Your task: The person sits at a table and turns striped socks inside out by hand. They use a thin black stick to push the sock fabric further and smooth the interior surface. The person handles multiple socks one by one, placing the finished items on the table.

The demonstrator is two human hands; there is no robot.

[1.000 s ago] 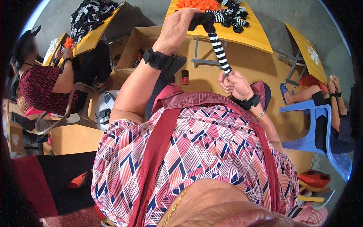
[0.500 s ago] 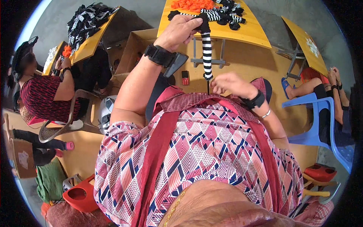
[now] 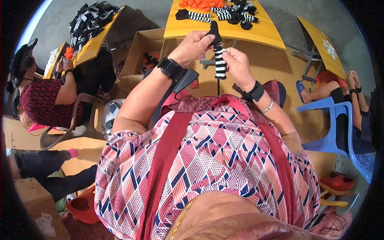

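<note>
A knitted tube [image 3: 220, 66] with black and white stripes and a black end hangs upright before my lap. A thin dark rod [image 3: 218, 86] shows below its lower end; whether it runs up inside is hidden. My left hand [image 3: 192, 47] pinches the black end between thumb and fingers. Lower down, my right hand [image 3: 240, 66] is closed on the striped part, thumb against the knit. On the yellow table [image 3: 224, 34] beyond lie several striped knitted pieces [image 3: 236, 15] and an orange fluffy heap [image 3: 202, 4].
A cardboard box [image 3: 138, 52] holding dark and orange items stands left of the table. A co-worker [image 3: 50, 94] sits at left by a table of knitted pieces [image 3: 90, 24]. At right, another person sits on a blue chair [image 3: 332, 124]. Someone's legs [image 3: 48, 168] and a carton [image 3: 40, 208] are lower left.
My right hand has risen from beside the rod onto the striped part. The black end, earlier draped at my left fingers, now points up. A person's legs and the carton have moved at lower left.
</note>
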